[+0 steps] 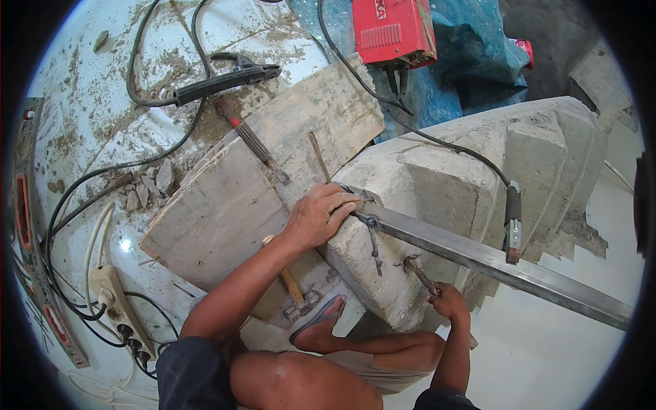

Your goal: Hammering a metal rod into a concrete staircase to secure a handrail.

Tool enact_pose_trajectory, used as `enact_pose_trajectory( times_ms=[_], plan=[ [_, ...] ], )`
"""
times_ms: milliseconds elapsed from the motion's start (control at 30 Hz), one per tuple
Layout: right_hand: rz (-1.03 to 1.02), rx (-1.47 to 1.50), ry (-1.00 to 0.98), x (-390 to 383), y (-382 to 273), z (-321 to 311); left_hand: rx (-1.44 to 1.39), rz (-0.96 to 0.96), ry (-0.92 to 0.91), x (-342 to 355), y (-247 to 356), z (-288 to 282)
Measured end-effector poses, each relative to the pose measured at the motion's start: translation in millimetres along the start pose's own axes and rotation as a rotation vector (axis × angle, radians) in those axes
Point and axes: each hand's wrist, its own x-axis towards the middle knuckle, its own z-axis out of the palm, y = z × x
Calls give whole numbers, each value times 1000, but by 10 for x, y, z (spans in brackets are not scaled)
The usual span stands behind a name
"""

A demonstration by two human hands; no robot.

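A long square metal tube point(492, 263) lies across pale concrete steps point(444, 184), running from the centre to the lower right. My left hand point(321, 215) is closed over its near-left end, beside a small dark metal bracket point(369, 222) against the concrete. In my right hand point(451, 304) is a hammer point(420, 273) with a rusty head, held by its handle. The head is just below the tube, close to the concrete face. A cable clamp point(512, 215) touches the tube farther right. Beside my left hand, a thin rusty rod point(318, 157) rests on a board.
Worn boards point(215, 219) lie left of the steps, with a wooden-handled sledgehammer point(295, 290) near my foot. Cables lead around an electrode holder point(229, 83), a red welding machine point(393, 34) and a power strip point(119, 304). A spirit level point(31, 212) lies far left.
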Motion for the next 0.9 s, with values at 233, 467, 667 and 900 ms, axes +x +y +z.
enact_pose_trajectory(
  times_ms=[233,467,667,900],
  plan=[
    [-5,3,7,-30,-47,2,49,-36,25,-18,-47,49],
    [-25,10,62,-94,-6,172,-105,-55,-34,-97,-163,39],
    [-70,-62,176,-295,71,367,-297,-51,-22,-199,-239,55],
    [-215,-346,236,-1532,-548,-487,-236,-27,-33,-203,-355,23]
  ],
)
